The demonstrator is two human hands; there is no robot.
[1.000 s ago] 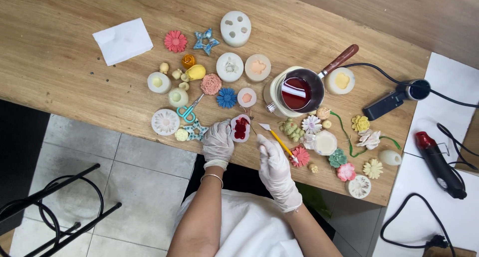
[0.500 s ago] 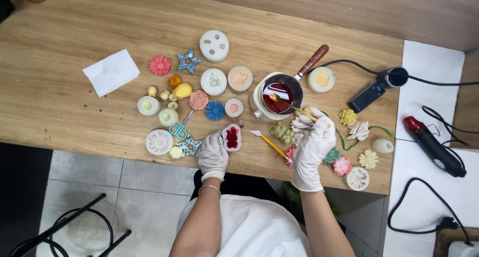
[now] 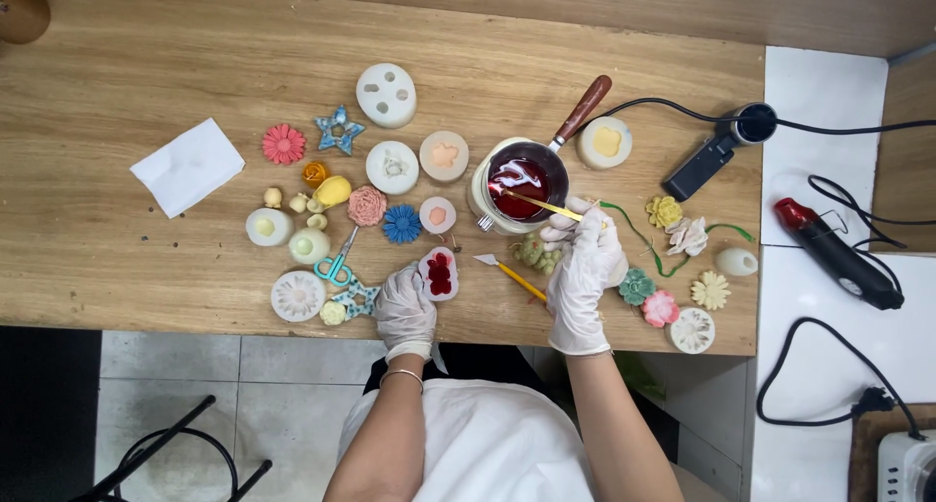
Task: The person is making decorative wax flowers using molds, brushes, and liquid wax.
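Two gloved hands work at the near edge of a wooden table [image 3: 117,93] crowded with small coloured wax flowers and pale round silicone moulds. The left hand [image 3: 405,307] rests with its fingers closed on the near side of a small white mould filled with dark red wax [image 3: 439,273], holding it flat on the wood. The right hand [image 3: 583,268] pinches a thin yellow-handled tool [image 3: 546,206], whose far tip dips into the deep red liquid in a small dark pot with a brown wooden handle [image 3: 526,175].

A second ago that right hand lay close beside the red-filled mould with the yellow tool held near it; half a second ago it was already lifting to the right. Now it has moved far and right to the pot, and the tool touches the melted wax, while the left hand has stayed on the mould. This suggests more red is being picked up, so the filling looks partly done.

Just near the pot a second yellow-handled spatula [image 3: 512,274] lies loose on the table, between the two hands. Blue-handled scissors [image 3: 339,260] lie left of the mould, and a black heat tool with a cord [image 3: 717,151] sits at the far right.
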